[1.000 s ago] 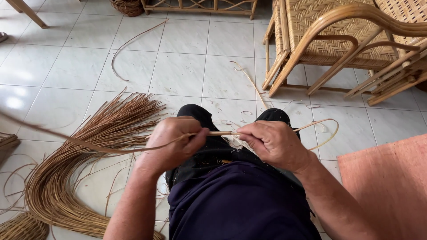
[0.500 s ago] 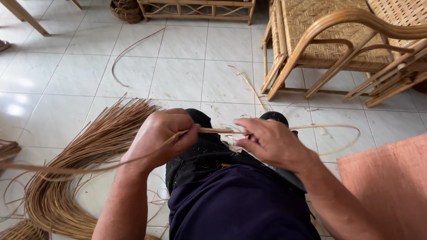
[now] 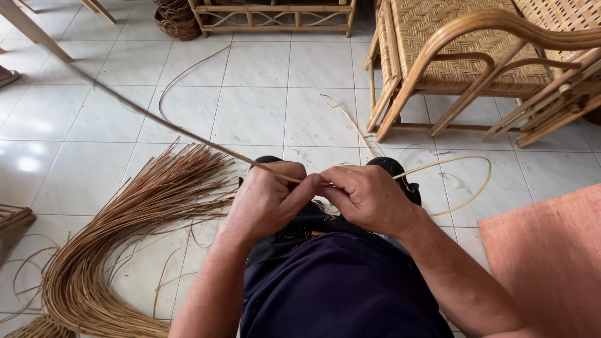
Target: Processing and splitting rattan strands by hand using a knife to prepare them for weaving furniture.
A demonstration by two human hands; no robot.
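Note:
My left hand [image 3: 266,199] and my right hand [image 3: 366,197] meet over my knees, thumbs almost touching. Both pinch one long thin rattan strand [image 3: 156,119]. The strand runs from my fingers up and to the far left across the tiled floor. A paler stretch of it curls out to the right of my right hand in a loop [image 3: 466,181]. A thick bundle of brown rattan strands [image 3: 119,231] lies fanned on the floor to my left, close to my left forearm.
A woven rattan chair [image 3: 463,56] stands at the upper right with more wooden frames beside it. A rattan shelf frame [image 3: 275,15] and a small basket [image 3: 178,22] stand at the back. An orange mat [image 3: 551,263] lies at the right. Loose cuttings [image 3: 344,116] litter the tiles.
My hands have come closer together on the strand. The strand's long left end has swung from low on the left up toward the far left of the floor.

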